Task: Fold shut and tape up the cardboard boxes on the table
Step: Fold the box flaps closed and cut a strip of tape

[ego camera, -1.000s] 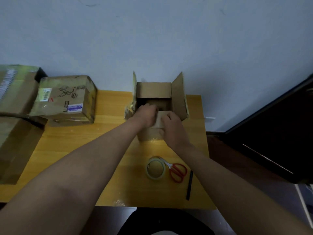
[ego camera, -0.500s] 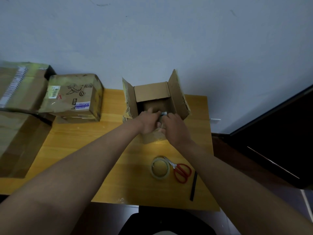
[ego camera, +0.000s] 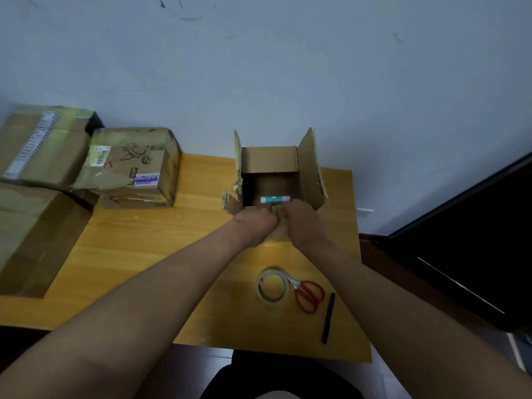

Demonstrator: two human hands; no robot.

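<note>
Meanwhile both hands, left hand (ego camera: 254, 223) and right hand (ego camera: 302, 221), grip the open cardboard box's (ego camera: 270, 165) near flap

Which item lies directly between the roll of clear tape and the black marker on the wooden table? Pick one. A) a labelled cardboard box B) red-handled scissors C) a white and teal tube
B: the red-handled scissors lie right of the roll of clear tape and left of the black marker.

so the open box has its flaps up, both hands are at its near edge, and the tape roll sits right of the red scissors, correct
Not quite. The head view shows the tape roll left of the red scissors, not right. The rest holds: the open box has its flaps up, and the left hand and right hand are at its near edge.
</note>
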